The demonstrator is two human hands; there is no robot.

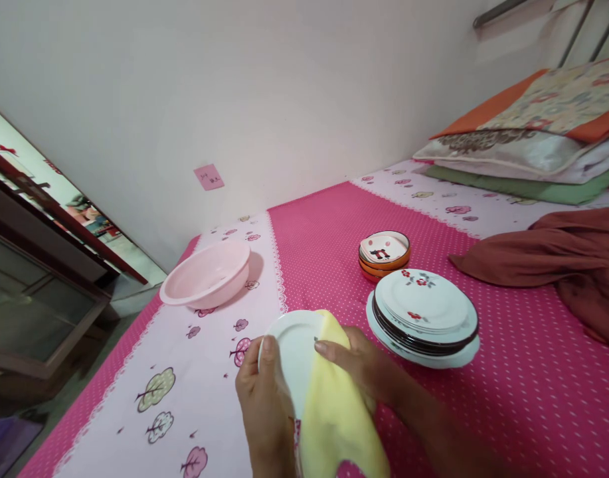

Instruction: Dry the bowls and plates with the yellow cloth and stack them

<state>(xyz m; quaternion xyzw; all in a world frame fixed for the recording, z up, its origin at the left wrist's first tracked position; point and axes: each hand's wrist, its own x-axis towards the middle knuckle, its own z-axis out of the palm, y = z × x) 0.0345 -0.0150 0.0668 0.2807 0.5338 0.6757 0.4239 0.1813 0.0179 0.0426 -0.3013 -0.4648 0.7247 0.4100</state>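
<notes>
A white plate (295,352) is held up in front of me, tilted, above the bed. My left hand (267,392) grips its left rim, thumb on the face. A yellow cloth (334,411) is draped over the plate's right side and hangs down below it. My right hand (351,362) is closed over the cloth and the plate's right edge, thumb pressing on top and its other fingers mostly hidden behind. Just right of my right hand stands a stack of plates (424,305), the top one white with red flowers. Behind that sit several stacked small bowls (384,252) with orange sides.
A pink basin (207,275) rests at the left near the wall. Folded bedding and pillows (528,146) are piled at the far right, with a brown-red cloth (548,259) in front. Pink patterned bedding (324,245) covers the bed; its edge drops off at the left.
</notes>
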